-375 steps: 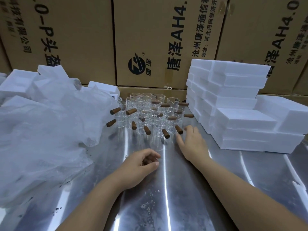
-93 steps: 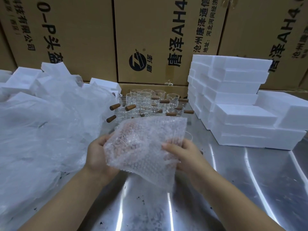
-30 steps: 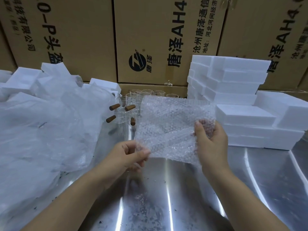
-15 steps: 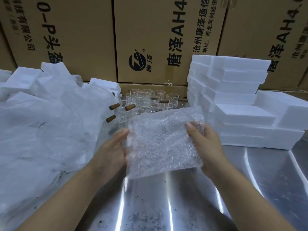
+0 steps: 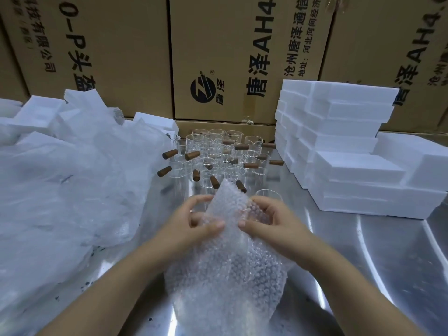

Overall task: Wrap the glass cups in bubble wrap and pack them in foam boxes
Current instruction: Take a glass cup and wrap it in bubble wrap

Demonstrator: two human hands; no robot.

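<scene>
Bubble wrap [image 5: 230, 270] held up over a steel surface [image 5: 363, 263]

Pinches the sheet's upper edge with the left hand [image 5: 191, 226], thumb on the near face and fingers curled behind. Grasps the same edge just beside it with the right hand [image 5: 271, 221], thumb pressed to the front, fingers bent round the back. Peaks the wrap between the two hands and lets the rest hang down toward the near edge of the surface; cannot tell whether the lower end touches the metal. Just beyond the right hand, a single glass cup [image 5: 269, 194], upright on the surface and apart from the others. Farther back, at the middle, a tight cluster of glass cups [image 5: 211, 151] with brown wooden handles pointing out at all angles. To the right, white foam boxes [image 5: 339, 146] in stacks on the surface. To the left, a crumpled clear plastic bag [image 5: 60, 190] with more white foam pieces [image 5: 38, 112] behind it. Along the back, a wall of printed cardboard cartons [image 5: 230, 57].
</scene>
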